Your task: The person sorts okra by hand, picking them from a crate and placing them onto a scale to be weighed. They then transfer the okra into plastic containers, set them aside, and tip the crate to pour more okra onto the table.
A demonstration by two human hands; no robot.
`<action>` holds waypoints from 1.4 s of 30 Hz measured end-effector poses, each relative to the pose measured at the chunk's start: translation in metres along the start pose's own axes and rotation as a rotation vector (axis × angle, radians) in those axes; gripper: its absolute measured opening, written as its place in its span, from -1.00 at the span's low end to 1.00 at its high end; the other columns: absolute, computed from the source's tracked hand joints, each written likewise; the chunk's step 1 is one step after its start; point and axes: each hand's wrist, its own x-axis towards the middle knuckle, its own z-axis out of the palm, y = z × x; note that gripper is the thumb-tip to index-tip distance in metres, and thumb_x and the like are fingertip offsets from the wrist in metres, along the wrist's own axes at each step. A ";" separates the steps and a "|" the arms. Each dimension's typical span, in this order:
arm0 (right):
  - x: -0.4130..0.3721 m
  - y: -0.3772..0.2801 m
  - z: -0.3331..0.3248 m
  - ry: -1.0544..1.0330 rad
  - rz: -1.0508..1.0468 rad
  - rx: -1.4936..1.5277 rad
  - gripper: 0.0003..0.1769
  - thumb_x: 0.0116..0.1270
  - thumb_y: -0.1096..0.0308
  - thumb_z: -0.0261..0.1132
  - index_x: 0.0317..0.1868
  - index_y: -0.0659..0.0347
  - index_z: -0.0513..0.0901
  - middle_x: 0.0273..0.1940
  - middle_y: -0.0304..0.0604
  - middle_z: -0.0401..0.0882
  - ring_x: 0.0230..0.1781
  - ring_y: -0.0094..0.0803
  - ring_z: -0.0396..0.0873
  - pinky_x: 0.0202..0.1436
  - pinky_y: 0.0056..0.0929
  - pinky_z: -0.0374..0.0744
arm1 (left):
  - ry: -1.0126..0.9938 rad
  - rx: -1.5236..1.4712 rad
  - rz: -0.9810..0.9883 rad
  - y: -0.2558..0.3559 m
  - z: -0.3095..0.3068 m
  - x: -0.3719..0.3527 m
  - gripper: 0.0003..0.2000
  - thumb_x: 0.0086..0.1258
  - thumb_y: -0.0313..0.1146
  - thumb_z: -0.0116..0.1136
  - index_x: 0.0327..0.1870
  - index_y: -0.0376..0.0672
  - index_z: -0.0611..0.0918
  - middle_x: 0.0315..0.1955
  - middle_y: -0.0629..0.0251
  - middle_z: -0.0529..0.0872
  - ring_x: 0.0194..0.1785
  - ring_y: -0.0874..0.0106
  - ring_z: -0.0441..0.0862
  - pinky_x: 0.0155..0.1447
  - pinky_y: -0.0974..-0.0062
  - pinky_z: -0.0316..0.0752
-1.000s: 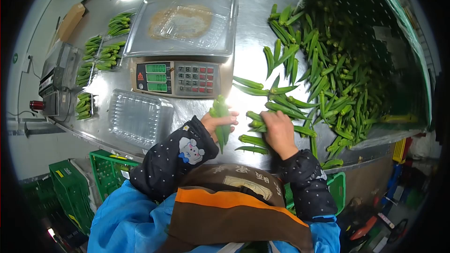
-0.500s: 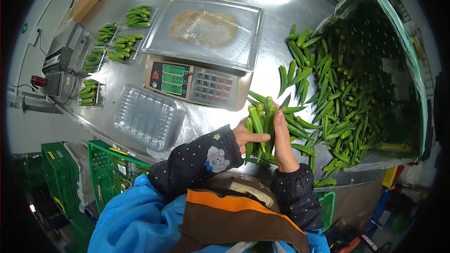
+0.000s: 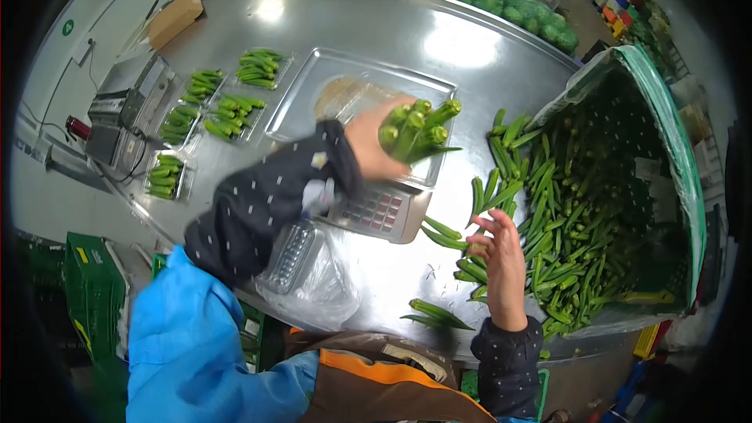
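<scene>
My left hand (image 3: 376,139) is wrapped round a bunch of okra (image 3: 419,129), held over the weighing tray (image 3: 305,82) of the scale. The scale's keypad (image 3: 377,210) shows below my left forearm, while the display is hidden under the sleeve. Beside the loose okra pile (image 3: 576,223), my right hand (image 3: 505,266) is raised with its fingers apart and nothing in them. Some okra (image 3: 435,313) lies on the metal table (image 3: 376,16) near its front edge. A clear plastic tray (image 3: 296,258) is partly covered by my left sleeve.
Packed okra trays (image 3: 231,116) stand at the left, beside a wrapping machine (image 3: 117,113). At the right, a green crate (image 3: 666,110) lined with plastic holds okra. Net bags of green produce (image 3: 509,4) are beyond the far edge. Green crates (image 3: 94,290) stand at lower left.
My left hand has carried the okra bunch up and left over the scale. My right hand has parted from the bunch and opened. The view has shifted, showing more beyond the table.
</scene>
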 end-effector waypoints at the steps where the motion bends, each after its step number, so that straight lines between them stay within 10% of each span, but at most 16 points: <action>1: -0.006 -0.002 -0.010 0.061 0.064 -0.023 -0.52 0.47 0.00 -0.09 0.19 0.18 0.31 0.07 -0.10 0.43 -0.10 -0.45 0.50 -0.05 -0.47 0.44 | -0.093 0.225 0.068 -0.002 -0.016 0.024 -0.31 -0.12 -0.39 0.47 0.15 -0.11 0.42 -0.05 0.23 0.61 0.00 0.35 0.58 0.14 0.46 0.43; 7: -0.031 0.029 -0.085 0.338 0.130 -0.058 -0.68 0.43 0.14 0.07 -0.03 0.21 0.47 -0.13 -0.17 0.55 -0.34 -0.51 0.55 -0.28 -0.57 0.48 | -0.687 1.010 -0.093 -0.048 -0.023 0.092 -0.07 -0.24 -0.09 0.53 0.31 0.17 0.30 0.16 0.14 0.48 0.22 0.19 0.44 0.27 0.27 0.32; 10: -0.028 0.031 -0.110 0.426 0.183 -0.132 -0.76 0.42 0.24 0.10 -0.08 0.24 0.50 -0.21 -0.21 0.57 -0.43 -0.58 0.51 -0.34 -0.63 0.44 | -0.625 1.076 -0.028 -0.075 -0.024 0.075 0.23 -0.42 0.22 0.49 0.43 0.27 0.03 0.42 0.05 -0.01 0.47 0.01 -0.11 0.39 -0.19 -0.11; 20: 0.111 0.065 -0.091 0.341 0.052 -0.745 -0.73 0.28 0.34 0.22 -0.04 0.19 0.48 -0.50 -0.18 0.55 -0.52 -0.50 0.52 -0.44 -0.54 0.46 | -0.424 1.021 -0.107 -0.060 -0.011 0.015 0.20 -0.37 0.34 0.39 0.43 0.13 0.07 0.39 -0.03 0.05 0.44 -0.08 -0.07 0.36 -0.18 -0.08; 22: 0.129 0.079 -0.080 0.426 -0.086 -1.378 -0.67 0.22 0.35 0.25 -0.02 0.15 0.41 -0.58 -0.05 0.53 -0.55 -0.30 0.57 -0.45 -0.37 0.49 | -0.347 1.039 -0.097 -0.063 -0.010 0.010 0.22 -0.41 0.31 0.42 0.42 0.08 0.11 0.38 -0.04 0.06 0.45 -0.07 -0.08 0.39 -0.14 -0.11; 26: 0.128 0.111 -0.103 0.476 -0.039 -0.923 -0.56 0.17 0.38 0.30 -0.02 0.11 0.27 -0.55 -0.02 0.56 -0.57 -0.26 0.56 -0.50 -0.30 0.48 | -0.234 0.977 -0.194 -0.073 -0.003 0.012 0.23 -0.44 0.34 0.42 0.43 0.24 0.06 0.39 -0.01 0.05 0.46 -0.02 -0.10 0.41 -0.14 -0.15; 28: 0.099 0.078 -0.108 0.425 0.201 -0.130 -0.47 0.18 0.40 0.30 0.08 0.16 0.19 -0.37 -0.07 0.61 -0.49 -0.47 0.50 -0.41 -0.47 0.47 | -0.169 0.915 -0.168 -0.076 -0.004 0.011 0.25 -0.51 0.30 0.47 0.42 0.17 0.11 0.38 -0.03 0.06 0.45 -0.03 -0.09 0.42 -0.10 -0.18; 31: 0.024 0.036 -0.143 0.212 0.202 0.145 -0.35 0.23 0.36 0.27 0.27 0.28 0.21 -0.28 -0.17 0.52 -0.35 -0.48 0.46 -0.32 -0.50 0.46 | -0.142 0.847 -0.132 -0.075 -0.009 0.012 0.27 -0.56 0.27 0.49 0.40 0.10 0.15 0.37 -0.05 0.07 0.45 -0.04 -0.07 0.43 -0.07 -0.21; 34: -0.095 0.007 -0.207 0.135 0.601 -0.153 -0.64 0.01 0.39 0.38 -0.18 0.22 0.46 -0.34 -0.18 0.54 -0.34 -0.42 0.53 -0.24 -0.44 0.49 | -0.110 0.765 -0.012 -0.082 -0.013 0.006 0.25 -0.60 0.25 0.50 0.37 0.05 0.22 0.36 -0.06 0.10 0.45 -0.03 -0.05 0.43 -0.06 -0.23; 38: -0.270 0.002 -0.299 -0.071 1.017 -0.284 -0.60 -0.10 0.42 0.42 -0.16 0.25 0.57 -0.32 -0.17 0.64 -0.32 -0.35 0.60 -0.17 -0.40 0.53 | -0.050 0.858 -0.003 -0.090 0.000 0.009 0.18 -0.55 0.29 0.46 0.33 0.01 0.30 0.33 -0.03 0.19 0.44 -0.03 -0.01 0.42 -0.06 -0.22; 40: -0.333 0.009 -0.326 -0.356 0.975 -1.236 -0.60 -0.06 0.49 0.39 -0.13 0.30 0.59 -0.29 -0.17 0.63 -0.25 -0.41 0.59 -0.11 -0.41 0.51 | -0.008 0.920 -0.026 -0.090 0.008 0.018 0.10 -0.43 0.24 0.46 0.30 -0.03 0.32 0.32 0.00 0.22 0.43 -0.01 0.02 0.41 -0.08 -0.19; 42: -0.248 -0.004 -0.254 0.166 0.811 -0.926 -0.64 -0.01 0.54 0.36 -0.13 0.33 0.58 -0.26 -0.16 0.63 -0.23 -0.44 0.57 -0.09 -0.42 0.50 | 0.032 0.922 0.020 -0.086 0.018 0.019 0.07 -0.38 0.26 0.41 0.30 -0.07 0.32 0.32 -0.01 0.24 0.43 -0.02 0.03 0.41 -0.04 -0.17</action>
